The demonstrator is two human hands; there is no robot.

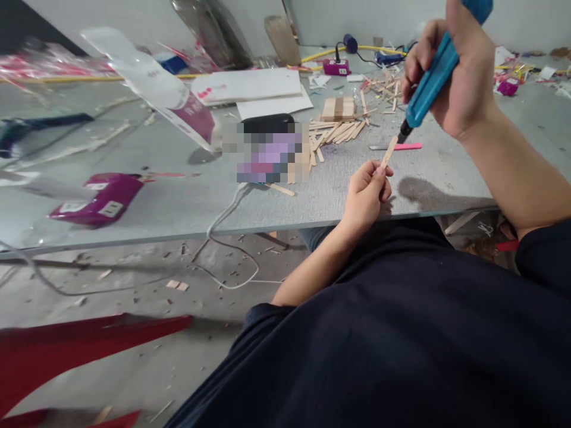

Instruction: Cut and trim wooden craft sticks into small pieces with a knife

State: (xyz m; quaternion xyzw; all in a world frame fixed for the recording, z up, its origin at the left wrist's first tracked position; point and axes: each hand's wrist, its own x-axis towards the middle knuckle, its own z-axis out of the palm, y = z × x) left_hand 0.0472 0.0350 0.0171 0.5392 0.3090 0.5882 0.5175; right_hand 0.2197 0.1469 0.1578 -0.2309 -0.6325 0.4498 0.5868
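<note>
My left hand (366, 193) pinches a wooden craft stick (389, 152) between thumb and fingers just above the table's front edge. In my right hand (466, 77) is a blue hot glue gun (430, 89), tilted with its black nozzle pointing down at the stick's upper end. The nozzle is at or very near the wood; actual contact cannot be made out. Behind the stick, a pink-handled craft knife (408, 146) lies on the table. A loose pile of craft sticks (341, 132) and a banded bundle of them (338, 109) are to the left of it.
A tall paper cup (191, 113) stands left of a partly pixelated phone-like object (270, 157). Purple power strips (100, 199) (336, 67) sit on the grey table (312, 205). White boards (254, 86) lie at the back. A white cable (232, 208) hangs over the front edge.
</note>
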